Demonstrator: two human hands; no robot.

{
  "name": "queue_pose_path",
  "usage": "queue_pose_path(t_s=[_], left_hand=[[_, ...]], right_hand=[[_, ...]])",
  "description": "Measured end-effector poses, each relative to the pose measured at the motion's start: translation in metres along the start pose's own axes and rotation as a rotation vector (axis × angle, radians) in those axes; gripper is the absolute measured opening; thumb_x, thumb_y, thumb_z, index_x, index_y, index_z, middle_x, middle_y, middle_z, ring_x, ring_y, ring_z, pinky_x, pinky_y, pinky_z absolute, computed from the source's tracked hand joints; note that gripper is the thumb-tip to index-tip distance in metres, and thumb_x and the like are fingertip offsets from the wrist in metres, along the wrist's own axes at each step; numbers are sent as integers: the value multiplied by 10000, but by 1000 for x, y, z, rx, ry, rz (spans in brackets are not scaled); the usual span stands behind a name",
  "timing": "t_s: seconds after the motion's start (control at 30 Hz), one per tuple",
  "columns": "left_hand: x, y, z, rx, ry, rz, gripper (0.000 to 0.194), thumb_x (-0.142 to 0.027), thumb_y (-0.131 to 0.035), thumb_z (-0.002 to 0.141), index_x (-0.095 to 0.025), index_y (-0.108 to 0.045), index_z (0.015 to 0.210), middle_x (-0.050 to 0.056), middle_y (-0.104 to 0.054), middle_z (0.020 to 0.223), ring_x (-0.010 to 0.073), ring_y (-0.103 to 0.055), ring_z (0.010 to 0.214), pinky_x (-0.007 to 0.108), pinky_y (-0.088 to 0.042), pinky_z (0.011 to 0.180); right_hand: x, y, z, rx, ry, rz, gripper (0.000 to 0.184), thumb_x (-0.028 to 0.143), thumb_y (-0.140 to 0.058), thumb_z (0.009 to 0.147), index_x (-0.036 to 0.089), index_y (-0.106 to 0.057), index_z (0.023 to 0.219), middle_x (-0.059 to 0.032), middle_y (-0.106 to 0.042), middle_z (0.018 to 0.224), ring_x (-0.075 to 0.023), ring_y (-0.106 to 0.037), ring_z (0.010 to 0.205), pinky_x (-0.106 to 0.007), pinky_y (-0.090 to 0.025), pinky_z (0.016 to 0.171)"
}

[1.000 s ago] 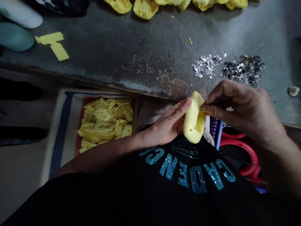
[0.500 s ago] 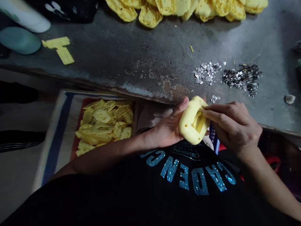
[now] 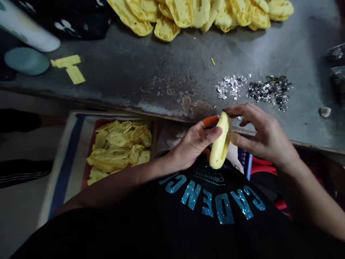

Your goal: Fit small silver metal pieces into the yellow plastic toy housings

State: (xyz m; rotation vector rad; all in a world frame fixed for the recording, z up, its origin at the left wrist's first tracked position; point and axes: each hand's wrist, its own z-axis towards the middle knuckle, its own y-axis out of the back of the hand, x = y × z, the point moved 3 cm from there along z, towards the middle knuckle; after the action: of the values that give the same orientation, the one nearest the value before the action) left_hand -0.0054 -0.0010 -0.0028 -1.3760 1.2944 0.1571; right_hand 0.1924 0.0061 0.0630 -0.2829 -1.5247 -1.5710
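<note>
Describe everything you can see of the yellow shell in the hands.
The yellow shell is smooth and rounded, and looks like plastic. A long opening runs along the side facing the right hand; a small hole shows near its lower end and dark marks near its upper end. It is tilted, seen nearly edge-on, in front of the shirt. The left hand grips it, thumb on its face; right fingers reach its upper end. Its inside is mostly hidden.

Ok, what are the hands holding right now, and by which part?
A yellow shell: the left hand holds its left side, while the right hand is at its upper end.
</note>
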Motion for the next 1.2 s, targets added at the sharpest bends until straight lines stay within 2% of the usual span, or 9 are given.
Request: queue_pose_path(t_s=[0.1, 0.23, 0.37, 0.5, 0.73, 0.83, 0.93, 1.03, 1.2], left_hand=[[-1, 10, -2, 11, -16, 91, 763, -641, -940, 862, -193, -725, 1442, 81, -838, 1004, 187, -769, 827, 264, -603, 735], [-9, 19, -9, 57, 26, 221, 688, -581, -933, 895, -192, -783, 1443, 120, -864, 1192, 212, -791, 1017, 253, -607, 833], [-15, 22, -10, 89, 22, 401, 557, -545, -858, 980, -206, -829, 1421, 107, -867, 1243, 202, -772, 1009, 265, -597, 865], [-17, 22, -3, -2, 21, 456, 430, -495, -867, 974, -205, -895, 1290, 88, -884, 1092, 218, -762, 936, 289, -602, 816], [-15, 25, 10, -89, 102, 278, 220, -382, -986, 846, -202, -929, 959, 78, -883, 950, 221, -803, 895, 268, -637, 818], [-12, 24, 19, 22, 229, 35, 343, -359, -1019, 815, -231, -872, 1097, 45, -874, 980, 172, -811, 842, 210, -627, 754], [-13, 20, 26, 177, 332, -146, 566, -345, -1025, 811, -291, -769, 1312, 45, -868, 1107, 204, -843, 915, 242, -658, 764], [-20, 19, 30, 191, 322, -155, 721, -385, -1001, 844, -318, -687, 1489, 87, -854, 1250, 238, -856, 992, 321, -692, 877], [-33, 19, 31, 43, 166, -138, 851, -482, -1008, 814, -360, -645, 1574, 96, -800, 1449, 290, -841, 1136, 368, -696, 958]], right_hand=[[1, -15, -7, -79, 30, -50, 428, 340, -812, 955, 250, -689, 1355, -99, -770, 1231, -302, -744, 1112, -470, -664, 930], [-4, -32, -22, -281, 9, -68, 443, 287, -804, 934, 253, -653, 1349, -96, -753, 1257, -280, -736, 1107, -453, -662, 933], [-9, -34, -29, -363, -11, -123, 460, 279, -815, 924, 259, -642, 1350, -103, -747, 1276, -284, -741, 1114, -467, -664, 931], [-13, -30, -28, -424, 19, -192, 485, 280, -809, 937, 265, -624, 1385, -124, -755, 1272, -304, -749, 1131, -495, -663, 923], [-16, -29, -25, -480, 8, -244, 496, 278, -771, 949, 281, -613, 1419, -117, -772, 1230, -317, -758, 1092, -510, -652, 894], [-11, -24, -26, -444, -15, -224, 502, 288, -772, 955, 270, -613, 1431, -126, -765, 1250, -312, -748, 1080, -501, -651, 882], [-13, -12, -25, -320, -18, -123, 498, 319, -787, 988, 272, -609, 1451, -116, -763, 1286, -291, -745, 1109, -477, -660, 903], [-39, 10, -17, -236, 1, -104, 444, 384, -806, 1027, 299, -659, 1437, -92, -764, 1303, -282, -741, 1186, -470, -656, 959], [-117, 41, 12, -307, -94, -595, 165, 286, -758, 1031, 361, -785, 1175, -52, -742, 1396, -366, -642, 1290, -680, -519, 1104]])
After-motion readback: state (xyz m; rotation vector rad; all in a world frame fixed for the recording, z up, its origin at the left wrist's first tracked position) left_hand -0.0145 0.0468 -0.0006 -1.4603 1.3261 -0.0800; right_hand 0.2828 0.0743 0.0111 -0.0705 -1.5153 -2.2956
